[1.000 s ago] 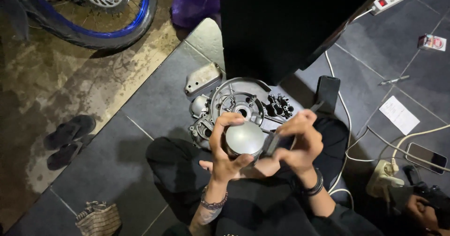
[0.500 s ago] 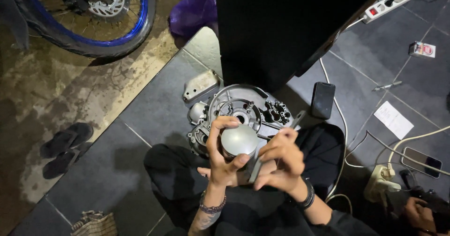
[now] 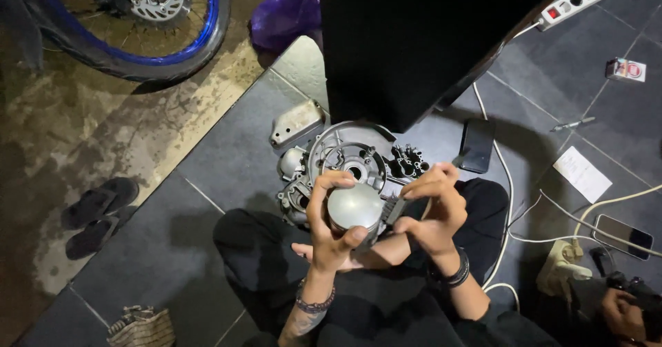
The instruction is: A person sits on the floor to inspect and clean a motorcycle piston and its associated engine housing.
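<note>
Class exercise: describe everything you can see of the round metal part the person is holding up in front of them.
The piston is a short, round part of dull grey metal, looking like cast aluminium, with its smooth, slightly domed crown turned up toward the camera. The left hand clasps it, fingers curled over one side and thumb under its lower edge. The right hand presses a small dark piece against its right side. It hangs above the engine case on the tiled floor. Its underside is hidden.

Above the crossed legs [image 3: 262, 250], the left hand [image 3: 329, 233] rises upright from a beaded wrist, fingers and thumb curled closed, while the right hand [image 3: 434, 206] beside it pinches its fingertips together, forearm angled inward
</note>
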